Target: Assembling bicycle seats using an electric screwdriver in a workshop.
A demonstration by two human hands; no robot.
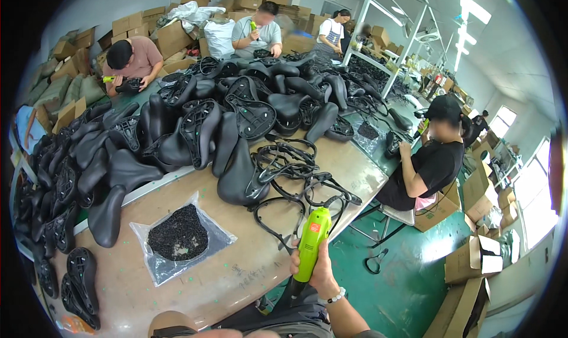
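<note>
My right hand (322, 273), with a beaded bracelet at the wrist, is wrapped round a lime-green electric screwdriver (310, 243). The tool stands nearly upright at the table's front edge, its dark end pointing down toward my lap. Just beyond it lie several black looped frames (284, 178), partly tangled. A black bicycle saddle (239, 175) rests beside them. To the left, an opened clear plastic bag (183, 237) holds a heap of small black pieces, too small to make out. Only bare skin shows at the bottom edge; my left hand's fingers are hidden or cut off.
A large pile of black saddles (195, 125) covers the table's far and left sides. Co-workers sit across and at the right, one on a stool (396, 214). Cardboard boxes (473, 261) stand along the right wall. A black frame (376, 261) lies on the green floor.
</note>
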